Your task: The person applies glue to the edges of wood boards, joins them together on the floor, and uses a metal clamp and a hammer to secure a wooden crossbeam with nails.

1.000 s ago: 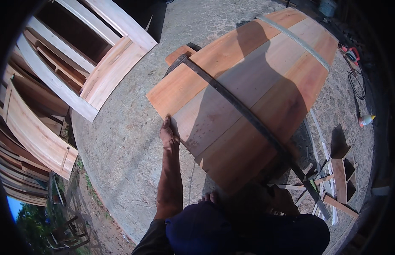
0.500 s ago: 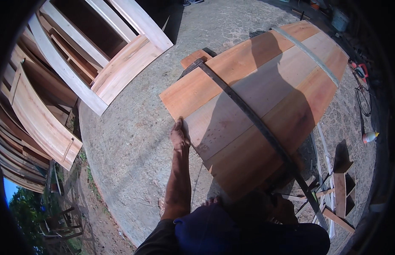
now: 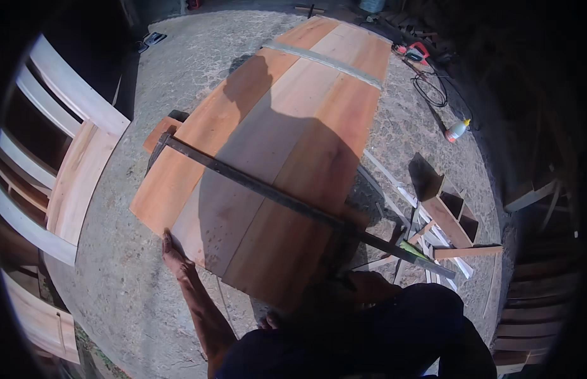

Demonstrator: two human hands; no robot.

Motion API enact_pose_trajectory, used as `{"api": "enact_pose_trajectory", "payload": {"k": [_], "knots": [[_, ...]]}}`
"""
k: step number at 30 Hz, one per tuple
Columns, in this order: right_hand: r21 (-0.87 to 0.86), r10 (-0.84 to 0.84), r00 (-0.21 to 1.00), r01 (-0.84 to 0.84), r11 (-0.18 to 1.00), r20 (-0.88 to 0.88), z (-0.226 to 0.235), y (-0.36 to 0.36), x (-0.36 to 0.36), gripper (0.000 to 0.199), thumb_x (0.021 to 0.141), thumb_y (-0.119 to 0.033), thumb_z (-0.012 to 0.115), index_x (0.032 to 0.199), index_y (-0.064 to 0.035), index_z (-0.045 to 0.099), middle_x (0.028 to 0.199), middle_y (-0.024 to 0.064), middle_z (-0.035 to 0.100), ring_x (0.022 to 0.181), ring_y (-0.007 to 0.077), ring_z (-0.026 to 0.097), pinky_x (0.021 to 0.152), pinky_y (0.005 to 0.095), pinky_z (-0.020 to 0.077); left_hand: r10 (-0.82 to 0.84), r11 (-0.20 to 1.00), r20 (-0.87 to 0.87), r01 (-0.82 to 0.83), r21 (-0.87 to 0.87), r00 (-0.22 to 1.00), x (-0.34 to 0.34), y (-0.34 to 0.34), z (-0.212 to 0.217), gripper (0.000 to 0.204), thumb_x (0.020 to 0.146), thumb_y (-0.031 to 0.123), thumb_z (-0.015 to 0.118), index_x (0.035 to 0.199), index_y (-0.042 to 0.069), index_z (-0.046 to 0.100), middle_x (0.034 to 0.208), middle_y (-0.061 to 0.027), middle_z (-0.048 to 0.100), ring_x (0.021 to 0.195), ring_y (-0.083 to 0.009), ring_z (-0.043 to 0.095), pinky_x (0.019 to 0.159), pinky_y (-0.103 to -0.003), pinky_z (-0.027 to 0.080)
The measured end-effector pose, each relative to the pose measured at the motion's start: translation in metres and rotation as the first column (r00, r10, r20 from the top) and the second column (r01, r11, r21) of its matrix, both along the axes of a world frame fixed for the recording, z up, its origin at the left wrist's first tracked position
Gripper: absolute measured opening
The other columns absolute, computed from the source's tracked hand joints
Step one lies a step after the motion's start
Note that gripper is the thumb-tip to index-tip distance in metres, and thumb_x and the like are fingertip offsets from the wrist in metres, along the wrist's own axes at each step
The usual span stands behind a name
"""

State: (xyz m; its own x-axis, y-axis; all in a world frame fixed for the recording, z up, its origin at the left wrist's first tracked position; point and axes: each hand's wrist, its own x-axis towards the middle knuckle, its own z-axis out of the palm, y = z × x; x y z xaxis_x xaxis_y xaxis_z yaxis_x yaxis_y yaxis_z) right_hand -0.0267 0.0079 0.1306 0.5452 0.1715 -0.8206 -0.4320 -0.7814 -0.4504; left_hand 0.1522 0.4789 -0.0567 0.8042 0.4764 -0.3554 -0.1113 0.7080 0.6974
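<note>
A wide panel of edge-joined wooden boards point(image 3: 293, 120) lies before me, orange planks on both sides of a paler middle one. My left hand point(image 3: 174, 256) grips its near left edge, thumb on top and the other fingers hidden beneath. A dark metal bar clamp point(image 3: 255, 187) runs across the near part of the panel, and its bar sticks out past the right edge. A pale grey bar point(image 3: 325, 64) crosses the far part. In deep shadow by the near right corner is my right hand point(image 3: 367, 287); its fingers are too dark to make out.
Beyond the panel lies a red power tool point(image 3: 415, 52) with a coiled black cord point(image 3: 430, 90). A white bottle with a yellow cap point(image 3: 458, 130) stands to the right. Wood offcuts point(image 3: 448, 221) and pale strips lie nearer. Wooden frames point(image 3: 85, 177) lean at the left.
My view has swung right, so the panel and frames sit farther left in it. My left hand still grips the panel's near edge. The clamp stays across the boards.
</note>
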Motion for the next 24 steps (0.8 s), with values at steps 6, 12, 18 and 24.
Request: {"api": "enact_pose_trajectory", "payload": {"k": [6,12,18,24], "knots": [[-0.170,-0.014,0.576,0.264,0.949,0.817,-0.048,-0.149,0.014,0.029,0.084,-0.019,0.070,0.109,-0.0078,0.062,0.096,0.0148,0.066,0.089,0.0339,0.067,0.075,0.0427,0.0537,0.057,0.913,-0.081,-0.019,0.409,0.995,-0.003,0.020,-0.001,0.049,0.102,0.027,0.051,0.141,-0.003,0.047,0.147,-0.0140,0.046,0.138,-0.0241,0.040,0.116,-0.039,0.032],[-0.616,0.349,0.936,-0.248,0.748,0.046,-0.137,-0.280,-0.011,0.045,0.086,-0.041,0.065,0.122,-0.0152,0.059,0.098,0.0167,0.070,0.095,0.0322,0.068,0.078,0.0458,0.0529,0.073,0.968,-0.150,-0.034,0.248,0.986,-0.005,-0.007,0.028,0.040,0.098,0.026,0.060,0.125,-0.005,0.061,0.125,-0.0112,0.063,0.108,-0.0213,0.062,0.098,-0.033,0.048],[-0.385,0.146,0.776,0.132,0.914,0.613,-0.140,-0.290,-0.009,0.023,0.089,-0.024,0.066,0.105,-0.0088,0.060,0.076,0.0169,0.065,0.071,0.0340,0.067,0.062,0.0446,0.0487,0.239,0.930,0.132,-0.266,0.254,0.962,0.012,0.005,-0.001,0.019,0.094,0.007,0.065,0.107,-0.007,0.067,0.108,-0.0111,0.070,0.099,-0.0151,0.066,0.091,-0.025,0.050],[-0.254,0.184,0.493,0.078,0.964,0.850,0.004,-0.096,0.115,0.036,0.099,-0.009,0.048,0.134,-0.0039,0.043,0.104,0.0256,0.059,0.091,0.0434,0.060,0.079,0.0492,0.0465,0.256,0.944,0.169,-0.283,0.167,0.952,0.001,-0.005,0.001,0.022,0.094,0.006,0.064,0.112,-0.007,0.066,0.110,-0.0106,0.069,0.101,-0.0147,0.065,0.091,-0.025,0.050]]}}
